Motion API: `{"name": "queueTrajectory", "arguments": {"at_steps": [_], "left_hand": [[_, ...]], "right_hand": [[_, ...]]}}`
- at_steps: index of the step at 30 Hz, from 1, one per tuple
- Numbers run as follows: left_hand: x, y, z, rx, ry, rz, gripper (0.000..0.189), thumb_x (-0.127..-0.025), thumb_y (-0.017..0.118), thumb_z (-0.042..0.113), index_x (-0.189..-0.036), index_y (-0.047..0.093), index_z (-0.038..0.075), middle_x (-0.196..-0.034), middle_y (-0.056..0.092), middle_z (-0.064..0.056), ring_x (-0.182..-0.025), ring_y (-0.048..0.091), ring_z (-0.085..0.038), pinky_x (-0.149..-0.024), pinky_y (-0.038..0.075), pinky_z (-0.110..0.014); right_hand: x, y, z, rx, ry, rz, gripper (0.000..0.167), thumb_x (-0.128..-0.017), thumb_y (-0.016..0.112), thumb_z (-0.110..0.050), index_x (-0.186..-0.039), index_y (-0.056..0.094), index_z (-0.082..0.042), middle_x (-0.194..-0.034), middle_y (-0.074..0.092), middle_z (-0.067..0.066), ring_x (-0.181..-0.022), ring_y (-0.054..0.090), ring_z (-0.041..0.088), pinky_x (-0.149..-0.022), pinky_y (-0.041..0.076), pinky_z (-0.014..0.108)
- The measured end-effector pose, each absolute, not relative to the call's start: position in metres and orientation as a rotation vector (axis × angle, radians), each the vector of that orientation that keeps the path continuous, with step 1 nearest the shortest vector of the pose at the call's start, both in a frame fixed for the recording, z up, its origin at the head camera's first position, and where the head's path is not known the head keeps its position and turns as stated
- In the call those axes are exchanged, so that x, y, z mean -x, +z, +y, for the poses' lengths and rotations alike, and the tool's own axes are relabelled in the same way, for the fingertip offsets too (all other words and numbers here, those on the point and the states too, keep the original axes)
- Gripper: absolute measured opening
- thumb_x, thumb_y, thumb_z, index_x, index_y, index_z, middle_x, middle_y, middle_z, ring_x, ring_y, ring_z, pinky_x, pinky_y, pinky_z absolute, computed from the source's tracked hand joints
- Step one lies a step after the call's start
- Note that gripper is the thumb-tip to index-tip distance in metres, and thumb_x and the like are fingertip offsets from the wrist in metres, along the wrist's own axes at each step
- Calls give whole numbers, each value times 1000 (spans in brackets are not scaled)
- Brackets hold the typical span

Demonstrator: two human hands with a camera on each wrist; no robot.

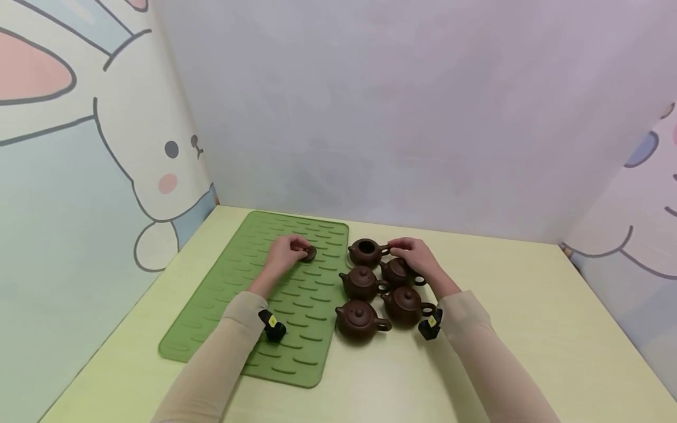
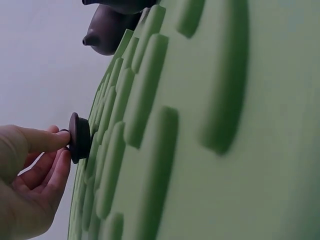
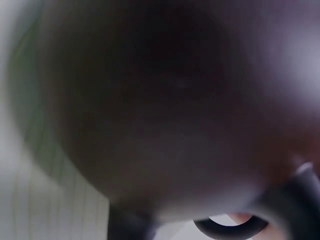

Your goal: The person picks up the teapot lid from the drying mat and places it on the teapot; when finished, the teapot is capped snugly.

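A small dark brown teapot lid (image 2: 79, 138) is pinched by its knob between the thumb and fingers of my left hand (image 1: 285, 252), low over the green ridged mat; whether it touches the mat I cannot tell. My right hand (image 1: 415, 255) grips the handle of the lidless teapot (image 1: 365, 252), whose round opening shows dark in the head view. A lidded teapot (image 1: 400, 271) lies partly hidden under the right hand. In the right wrist view a blurred dark teapot body (image 3: 175, 110) fills most of the picture.
Other lidded teapots stand close together right of the mat (image 1: 233, 294): a middle one (image 1: 361, 282), a front left one (image 1: 358, 320) and a front right one (image 1: 406, 305). The pale yellow table (image 1: 502, 305) extends to the right. Walls (image 1: 370, 117) with cartoon drawings enclose it.
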State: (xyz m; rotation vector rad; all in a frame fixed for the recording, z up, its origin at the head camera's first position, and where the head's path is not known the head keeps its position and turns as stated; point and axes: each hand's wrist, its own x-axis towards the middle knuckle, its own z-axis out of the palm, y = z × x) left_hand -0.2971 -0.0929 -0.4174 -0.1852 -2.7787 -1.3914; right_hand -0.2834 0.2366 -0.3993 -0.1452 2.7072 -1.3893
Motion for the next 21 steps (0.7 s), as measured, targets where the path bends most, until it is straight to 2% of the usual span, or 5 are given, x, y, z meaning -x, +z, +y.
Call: {"name": "queueTrajectory", "arguments": {"at_steps": [6, 14, 17, 21], "left_hand": [[296, -409, -85, 236, -1336, -2804, 17, -93, 68, 5, -109, 72, 5, -111, 72, -16, -103, 67, -30, -90, 56, -42], [296, -400, -70, 313, -1373, -2753, 17, -91, 71, 8, -108, 72, 7, -110, 73, -13, -102, 69, -28, -88, 57, -42], [299, -398, -61, 333, -1390, -2746, 17, -90, 72, 9, -107, 73, 9, -109, 73, -11, -102, 69, -27, -88, 57, -40], [301, -395, -49, 367, -1390, -2737, 16, -90, 73, 10, -106, 73, 10, -108, 73, -10, -102, 69, -26, -86, 58, -38]], "right_hand": [[287, -401, 237, 157, -1381, 2696, 33, -101, 57, -14, -129, 63, 2, -131, 63, 24, -120, 60, 38, -103, 47, 50], [293, -403, 234, 132, -1378, 2658, 32, -100, 58, -14, -129, 64, -1, -127, 66, 22, -113, 63, 33, -95, 50, 41], [294, -404, 235, 122, -1382, 2655, 31, -100, 58, -12, -128, 65, -1, -124, 68, 22, -104, 67, 26, -88, 51, 34], [295, -404, 235, 118, -1385, 2666, 29, -99, 59, -10, -124, 67, 1, -120, 70, 21, -87, 66, 9, -77, 50, 25]]}}
